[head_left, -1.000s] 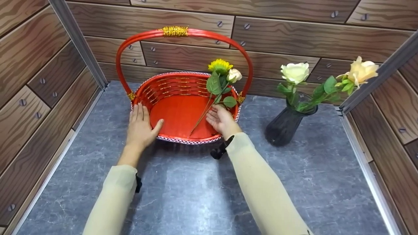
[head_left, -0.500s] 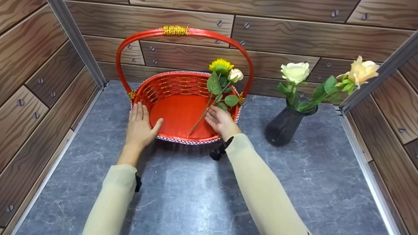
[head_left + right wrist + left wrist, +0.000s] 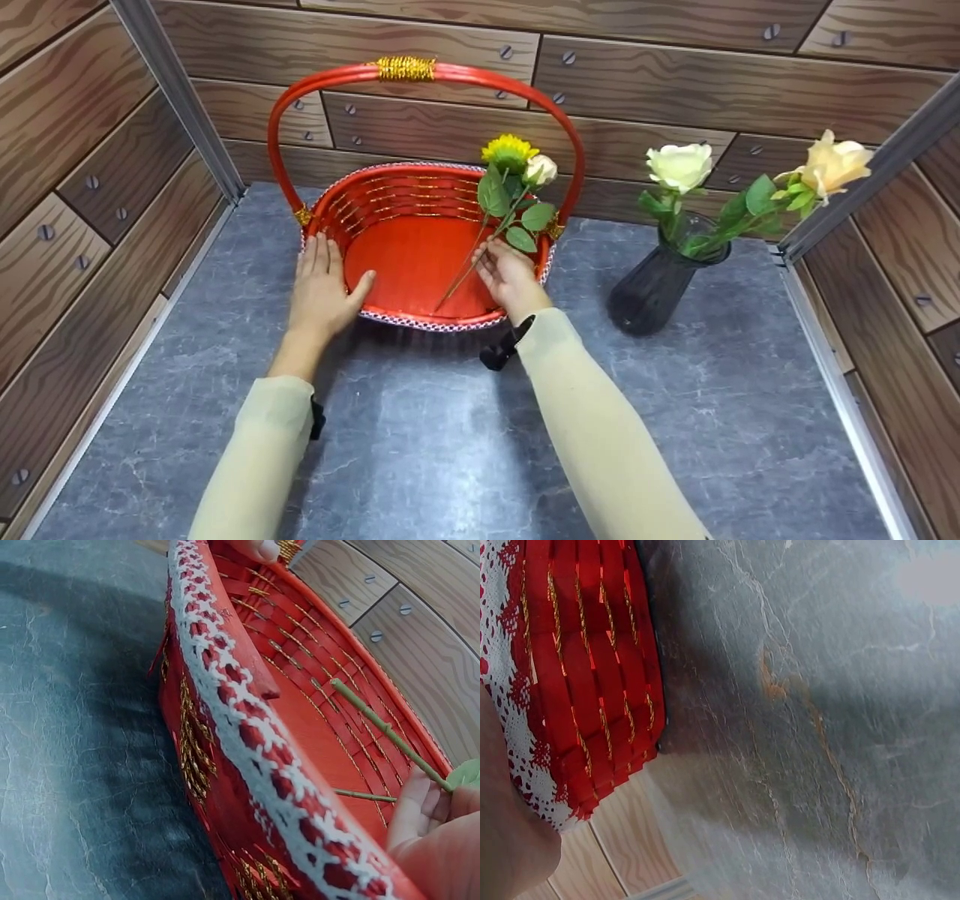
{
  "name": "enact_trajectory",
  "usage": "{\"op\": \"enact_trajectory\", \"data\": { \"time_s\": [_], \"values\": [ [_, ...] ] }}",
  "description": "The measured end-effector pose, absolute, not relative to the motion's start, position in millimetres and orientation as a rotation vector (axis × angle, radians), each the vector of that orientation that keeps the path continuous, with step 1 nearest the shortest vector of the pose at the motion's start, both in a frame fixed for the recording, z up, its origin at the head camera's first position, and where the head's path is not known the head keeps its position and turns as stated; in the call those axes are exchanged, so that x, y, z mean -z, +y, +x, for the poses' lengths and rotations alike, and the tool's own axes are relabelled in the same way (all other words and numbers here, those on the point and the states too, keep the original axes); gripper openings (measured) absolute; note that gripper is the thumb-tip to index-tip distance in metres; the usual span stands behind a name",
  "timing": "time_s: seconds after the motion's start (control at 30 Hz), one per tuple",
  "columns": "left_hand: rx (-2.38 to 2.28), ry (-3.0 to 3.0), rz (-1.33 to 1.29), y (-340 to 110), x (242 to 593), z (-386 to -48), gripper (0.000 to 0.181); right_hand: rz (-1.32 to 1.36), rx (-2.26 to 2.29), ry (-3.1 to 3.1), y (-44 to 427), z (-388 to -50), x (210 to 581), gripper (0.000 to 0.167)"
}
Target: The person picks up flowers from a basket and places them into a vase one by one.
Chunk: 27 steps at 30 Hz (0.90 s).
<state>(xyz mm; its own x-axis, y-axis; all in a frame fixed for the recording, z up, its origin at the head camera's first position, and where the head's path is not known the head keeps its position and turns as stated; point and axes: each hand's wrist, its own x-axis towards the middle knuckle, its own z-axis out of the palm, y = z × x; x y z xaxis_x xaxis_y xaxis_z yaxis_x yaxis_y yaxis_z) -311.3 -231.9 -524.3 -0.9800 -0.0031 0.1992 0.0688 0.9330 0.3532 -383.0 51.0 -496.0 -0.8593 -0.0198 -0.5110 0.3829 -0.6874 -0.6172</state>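
- Basket (image 3: 397, 259), red and woven, stood on the grey desk (image 3: 420, 442) near the back wall (image 3: 637, 82), its tall handle (image 3: 274, 146) arched over it and wrapped in gold at the top.
- The left hand (image 3: 321, 292) lay flat on the left edge of the basket, fingers straight, thumb spread wide toward the inside.
- The right hand (image 3: 511, 277) reached in over the front right edge and pinched a green stem (image 3: 386, 729) between thumb and fingers.
- A small cream rose (image 3: 541, 171) leaned at the back right of the basket, its stem running down to those fingers.
- Just beside it sat a yellow flower (image 3: 508, 152); a second stem (image 3: 367, 796) showed past the pinching fingers in the right wrist view.
- White lace (image 3: 247, 724) trimmed the rim.
- A dark vase (image 3: 651, 292) stood right of the basket, apart from it, with a white rose (image 3: 681, 166) and a peach rose (image 3: 832, 166) fanning out of its mouth.
- Pale sleeves (image 3: 607, 405) covered both arms.
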Motion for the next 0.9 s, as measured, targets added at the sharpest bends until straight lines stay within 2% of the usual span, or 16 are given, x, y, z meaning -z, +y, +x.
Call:
{"op": "enact_trajectory", "data": {
  "time_s": [0.23,0.63,0.9],
  "values": [
    [0.54,-2.889,-0.048,-232,524,-311,0.091,0.701,2.609,1.094,51,-382,496,0.019],
    [0.539,-2.896,-0.055,-231,525,-311,0.091,0.67,2.613,1.134,52,-379,495,0.007],
    [0.523,-2.915,-0.041,-232,524,-309,0.092,0.608,2.612,1.124,53,-371,490,0.008]
  ]
}}
